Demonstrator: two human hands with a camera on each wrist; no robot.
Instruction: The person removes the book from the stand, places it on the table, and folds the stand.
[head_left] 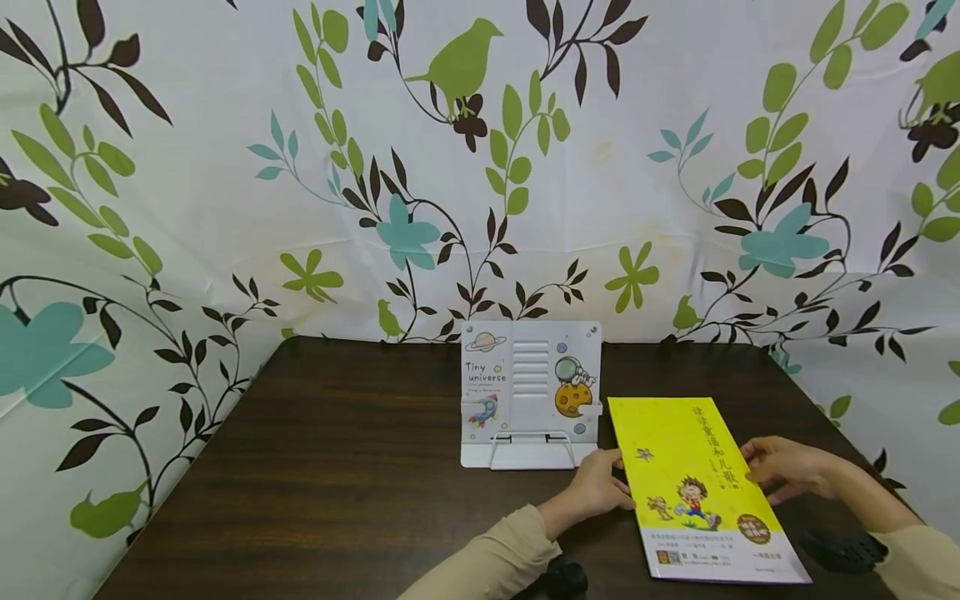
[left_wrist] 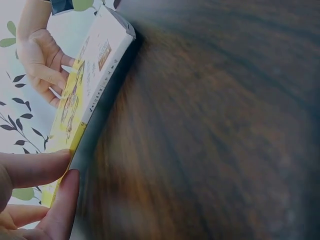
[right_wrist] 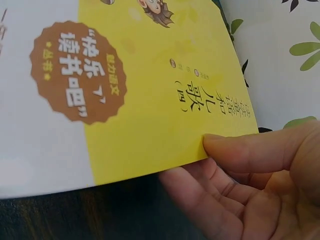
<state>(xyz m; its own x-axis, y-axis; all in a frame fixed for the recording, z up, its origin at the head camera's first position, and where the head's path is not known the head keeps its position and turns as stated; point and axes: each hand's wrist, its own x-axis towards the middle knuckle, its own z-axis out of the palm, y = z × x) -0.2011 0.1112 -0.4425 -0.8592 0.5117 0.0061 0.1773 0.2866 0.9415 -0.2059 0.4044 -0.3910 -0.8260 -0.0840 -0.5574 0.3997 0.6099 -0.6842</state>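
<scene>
Book (head_left: 678, 462), smooth, rectangular, in left hand (head_left: 595, 486) and right hand (head_left: 791, 468)

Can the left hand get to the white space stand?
Probably yes: the left hand is close to the white stand, nothing between them, though it would likely need to release the yellow book.
</scene>
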